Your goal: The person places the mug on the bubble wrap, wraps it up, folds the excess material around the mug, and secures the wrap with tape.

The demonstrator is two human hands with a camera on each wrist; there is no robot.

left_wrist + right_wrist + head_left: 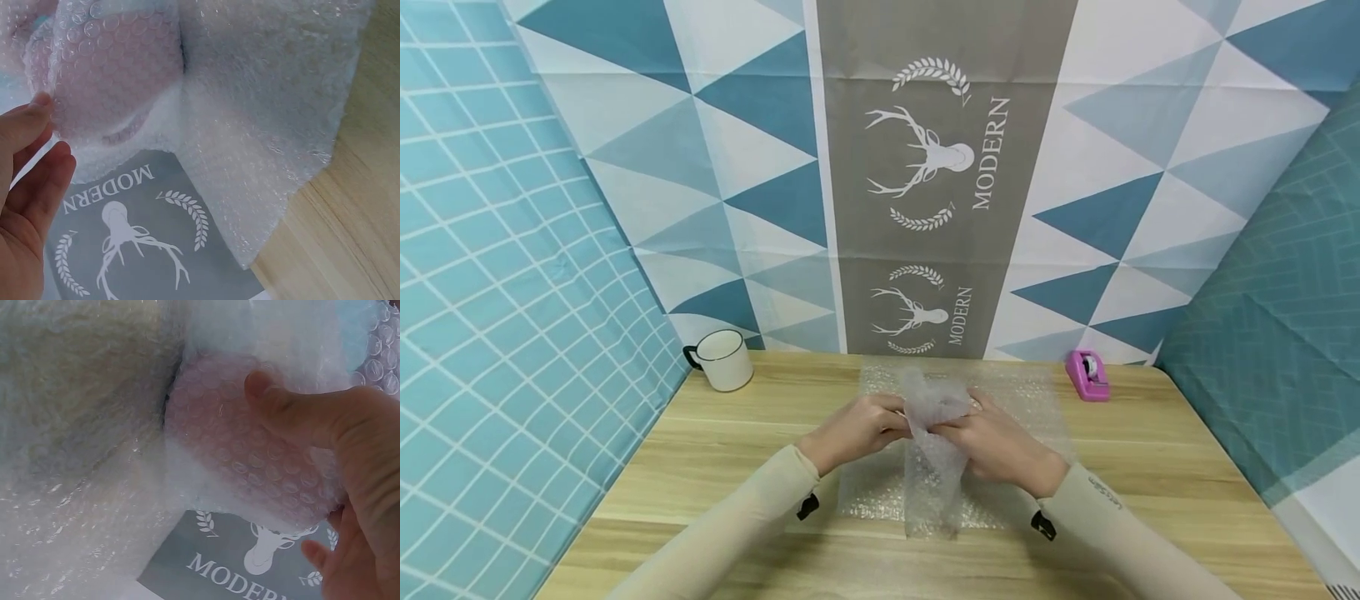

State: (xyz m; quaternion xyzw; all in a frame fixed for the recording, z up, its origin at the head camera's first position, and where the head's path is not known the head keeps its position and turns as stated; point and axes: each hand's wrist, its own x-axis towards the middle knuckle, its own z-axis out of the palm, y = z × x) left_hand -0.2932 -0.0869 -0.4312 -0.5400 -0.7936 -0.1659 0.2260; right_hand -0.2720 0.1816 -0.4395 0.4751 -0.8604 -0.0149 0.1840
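A sheet of clear bubble wrap (936, 492) lies on the wooden table, its middle part gathered up into a bundle (936, 408) between both hands. Inside the folds something pinkish with a thin dark edge shows through the wrap (231, 425); its kind is hidden. From the left side my left hand (868, 429) pinches the bundle's edge; in the left wrist view its thumb (28, 122) lies against the bubbles, with other fingers apart. On the other side my right hand (1003, 442) grips the bundle, thumb (275, 400) pressed on its bubbled face, some fingers behind it.
A white mug (726, 362) with a dark rim and handle stands at the table's back left. A pink tape dispenser (1088, 375) sits at the back right. A patterned cloth backdrop (917, 167) rises behind the table (737, 492), with blue cloths on both sides.
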